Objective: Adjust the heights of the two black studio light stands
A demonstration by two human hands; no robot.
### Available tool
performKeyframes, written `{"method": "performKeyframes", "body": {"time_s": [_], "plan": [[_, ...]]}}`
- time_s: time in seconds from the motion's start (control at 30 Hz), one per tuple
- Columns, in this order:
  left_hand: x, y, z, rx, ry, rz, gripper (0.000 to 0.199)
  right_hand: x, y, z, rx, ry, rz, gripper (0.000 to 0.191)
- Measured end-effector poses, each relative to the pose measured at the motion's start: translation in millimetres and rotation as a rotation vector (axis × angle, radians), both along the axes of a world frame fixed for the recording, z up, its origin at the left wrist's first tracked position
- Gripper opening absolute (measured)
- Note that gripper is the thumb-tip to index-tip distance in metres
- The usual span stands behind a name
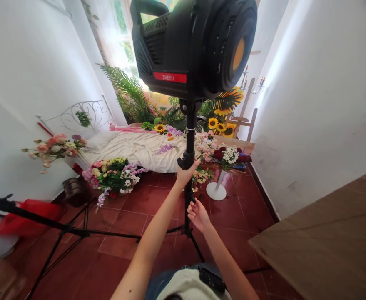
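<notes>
A large black studio light (173,54) with a red label sits on top of a black light stand (190,139) right in front of me. My left hand (185,173) is wrapped round the stand's column, just below an upper collar with a knob (183,161). Lower down, my right hand (198,214) pinches a small black knob (192,201) on the column's side, its fingers curled. The stand's legs (197,248) spread on the red tiled floor.
A second black stand (67,227) reaches in from the left. Behind are a white-covered bed (129,146), flower bunches (114,175), a white round-based pedestal (216,191) with flowers, and a wooden easel (247,106). A large brown panel (329,237) leans in at right.
</notes>
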State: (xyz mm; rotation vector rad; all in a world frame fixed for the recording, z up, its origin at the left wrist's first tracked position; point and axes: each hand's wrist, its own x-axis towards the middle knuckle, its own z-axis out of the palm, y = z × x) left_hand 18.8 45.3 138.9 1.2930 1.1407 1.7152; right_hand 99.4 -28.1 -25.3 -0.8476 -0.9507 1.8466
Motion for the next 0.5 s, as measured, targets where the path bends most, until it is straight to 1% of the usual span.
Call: {"method": "performKeyframes", "body": {"time_s": [0.07,0.13,0.2,0.27,0.37,0.43,0.5], "plan": [[-1,-2,-3.8,0.005,-0.007,0.021,0.022,5,0,-1.2,0.054,-0.276,0.0,0.051],[-1,-4,-6.0,0.013,-0.021,0.044,0.023,11,-1,0.9,0.192,-0.588,-0.067,0.056],[-2,-6,-6.8,0.019,-0.026,0.056,0.024,18,-3,6.9,0.418,-0.897,-0.142,0.051],[-2,-8,-7.0,0.026,-0.015,0.045,0.024,24,-4,15.1,0.655,-1.145,-0.176,0.046],[-2,-9,-7.4,0.037,0.006,0.023,0.024,27,-4,24.4,0.896,-1.349,-0.181,0.043],[-1,-9,-8.3,0.038,0.012,0.03,0.025,27,-1,24.7,0.993,-1.423,-0.178,0.044],[-1,-9,-9.8,0.045,0.012,0.039,0.025,27,3,20.1,1.054,-1.461,-0.183,0.046]]}}
